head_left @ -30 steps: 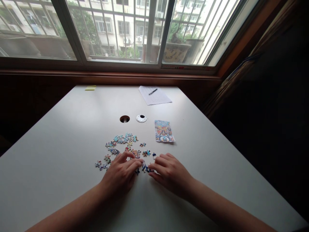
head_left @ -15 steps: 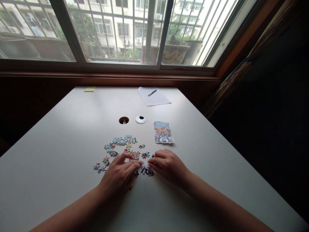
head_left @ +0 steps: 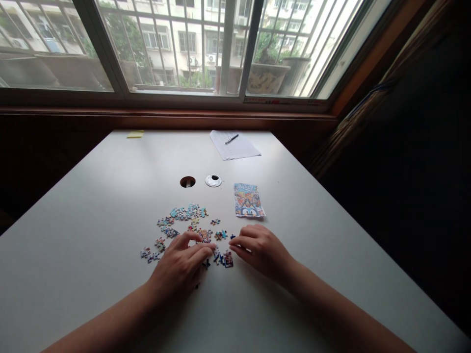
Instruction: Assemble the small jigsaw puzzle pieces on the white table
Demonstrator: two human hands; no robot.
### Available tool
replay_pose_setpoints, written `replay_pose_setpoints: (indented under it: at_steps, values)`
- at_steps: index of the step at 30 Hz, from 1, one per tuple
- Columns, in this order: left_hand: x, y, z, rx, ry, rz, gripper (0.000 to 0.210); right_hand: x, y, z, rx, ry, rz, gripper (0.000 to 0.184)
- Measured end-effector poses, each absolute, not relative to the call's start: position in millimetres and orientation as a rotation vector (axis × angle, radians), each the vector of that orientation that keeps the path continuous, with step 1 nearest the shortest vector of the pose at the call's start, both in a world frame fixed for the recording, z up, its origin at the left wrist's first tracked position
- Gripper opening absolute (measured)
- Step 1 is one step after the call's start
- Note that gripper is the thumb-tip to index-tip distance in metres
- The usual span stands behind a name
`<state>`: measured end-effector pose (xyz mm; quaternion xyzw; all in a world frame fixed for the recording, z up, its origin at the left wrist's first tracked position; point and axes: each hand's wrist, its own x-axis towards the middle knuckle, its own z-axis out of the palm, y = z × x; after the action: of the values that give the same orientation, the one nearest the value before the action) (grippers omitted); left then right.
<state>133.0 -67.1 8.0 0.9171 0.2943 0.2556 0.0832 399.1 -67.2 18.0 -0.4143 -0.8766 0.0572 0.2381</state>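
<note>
Small colourful jigsaw puzzle pieces (head_left: 189,212) lie in a loose cluster on the white table. My left hand (head_left: 183,258) rests over the near part of the cluster, its thumb and a finger brought together on a puzzle piece (head_left: 216,252); the exact grip is partly hidden. To the right, my right hand (head_left: 260,247) hovers with fingers bent and slightly apart, and nothing shows between them. A dark blue puzzle piece (head_left: 232,236) lies by its fingertips. A few pieces, one with a dark picture (head_left: 228,259), sit between the hands.
A printed picture sheet (head_left: 249,200) lies beyond my right hand. Farther back are a round cable hole (head_left: 187,182), its silver cover (head_left: 213,181), papers (head_left: 237,149) with a pen (head_left: 231,139), and yellow sticky notes (head_left: 135,134). A barred window is behind the table (head_left: 110,196).
My right hand has drawn back slightly to the right, away from the pieces between the hands. My left hand stays in nearly the same place. The view has shifted a little.
</note>
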Motion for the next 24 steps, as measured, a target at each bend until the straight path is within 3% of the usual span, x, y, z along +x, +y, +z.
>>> replay_pose_setpoints:
  at_steps: [24]
  values:
    - [132.0,-64.9,7.2,2.889,0.844,0.707,0.038,373.1,-82.3,26.3,-1.205,-2.542,0.112,0.02]
